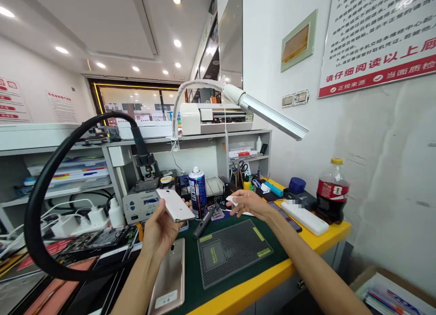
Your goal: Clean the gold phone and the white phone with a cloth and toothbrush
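Note:
My left hand (163, 228) holds a white phone (175, 205) by its edges, its back tilted up, above the green mat. To the right, my right hand (250, 204) has its fingers curled round a small white object (232, 199), too small to name. Between the hands stand a blue spray can (198, 192) and, lying in front of it, a dark grey tool (203, 223). A perforated grey pad (235, 251) lies on the mat. Below my left hand rests a gold phone (170, 276), partly behind my forearm.
A black hose (32, 192) arches at the left over several phone parts. A lamp (272, 113) hangs above. At the right are a white box (304, 216) and a cola bottle (332, 192), near the yellow table edge (238, 297).

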The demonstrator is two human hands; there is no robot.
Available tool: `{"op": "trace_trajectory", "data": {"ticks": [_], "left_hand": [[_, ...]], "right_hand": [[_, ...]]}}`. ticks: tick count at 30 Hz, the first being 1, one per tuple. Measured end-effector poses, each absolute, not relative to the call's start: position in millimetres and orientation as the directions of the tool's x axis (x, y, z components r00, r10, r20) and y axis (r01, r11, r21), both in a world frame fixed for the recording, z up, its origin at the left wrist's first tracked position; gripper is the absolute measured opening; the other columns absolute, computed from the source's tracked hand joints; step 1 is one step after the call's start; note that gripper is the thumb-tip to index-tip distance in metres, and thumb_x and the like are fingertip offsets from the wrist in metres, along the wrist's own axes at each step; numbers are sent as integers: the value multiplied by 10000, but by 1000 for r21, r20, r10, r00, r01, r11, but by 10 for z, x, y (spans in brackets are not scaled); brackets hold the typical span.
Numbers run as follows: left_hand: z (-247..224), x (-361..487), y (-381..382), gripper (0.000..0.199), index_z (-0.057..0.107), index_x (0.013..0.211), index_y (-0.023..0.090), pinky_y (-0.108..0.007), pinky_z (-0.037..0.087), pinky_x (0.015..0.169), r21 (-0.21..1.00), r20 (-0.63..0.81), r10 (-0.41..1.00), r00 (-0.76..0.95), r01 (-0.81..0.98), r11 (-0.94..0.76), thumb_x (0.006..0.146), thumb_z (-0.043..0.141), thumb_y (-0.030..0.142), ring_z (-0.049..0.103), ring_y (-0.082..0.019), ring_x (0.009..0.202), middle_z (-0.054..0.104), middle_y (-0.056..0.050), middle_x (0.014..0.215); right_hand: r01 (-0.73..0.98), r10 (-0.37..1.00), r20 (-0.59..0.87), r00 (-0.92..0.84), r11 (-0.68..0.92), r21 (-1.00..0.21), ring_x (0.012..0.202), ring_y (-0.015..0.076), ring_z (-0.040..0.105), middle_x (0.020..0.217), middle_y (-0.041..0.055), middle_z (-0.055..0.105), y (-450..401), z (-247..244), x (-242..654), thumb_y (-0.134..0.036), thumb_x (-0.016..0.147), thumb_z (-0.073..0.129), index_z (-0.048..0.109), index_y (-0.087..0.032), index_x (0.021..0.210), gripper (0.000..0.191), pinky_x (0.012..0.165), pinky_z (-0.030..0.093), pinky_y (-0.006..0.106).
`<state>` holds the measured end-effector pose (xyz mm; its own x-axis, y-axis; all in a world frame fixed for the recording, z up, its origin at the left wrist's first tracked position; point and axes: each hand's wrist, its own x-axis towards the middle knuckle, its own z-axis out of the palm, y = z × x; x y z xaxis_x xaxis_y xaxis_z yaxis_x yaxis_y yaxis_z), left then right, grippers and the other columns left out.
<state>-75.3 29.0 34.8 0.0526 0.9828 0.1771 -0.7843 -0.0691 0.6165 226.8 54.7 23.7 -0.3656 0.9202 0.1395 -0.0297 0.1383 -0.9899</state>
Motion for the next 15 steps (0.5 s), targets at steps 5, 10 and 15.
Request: {"op": "trace_trajectory", "data": {"ticks": [5,10,15], "left_hand": [[356,-770,276,383,575,1297,123,-490,603,826,533,167,983,79,-846,-23,950,513,270,718,-336,976,733,-188,1089],[344,-824,287,408,574,1308,142,-481,600,840,485,205,970,128,-874,13,936,533,303,714,-337,989,727,-187,1112],[334,-858,315,418,567,1304,117,-454,593,866,441,173,975,140,-896,51,943,524,325,703,-327,1022,732,-187,1087]], "right_hand": [[146,948,129,-291,177,-973,756,194,725,948,139,735,502,365,2446,-408,770,786,720,-97,937,359,575,586,243],[255,966,144,-215,198,-946,671,129,637,887,93,716,582,345,2340,-348,791,754,754,-123,1002,308,506,560,207],[320,957,105,-270,192,-928,647,144,634,753,62,702,713,222,2089,-332,766,749,752,-131,1019,323,491,549,212]]}}
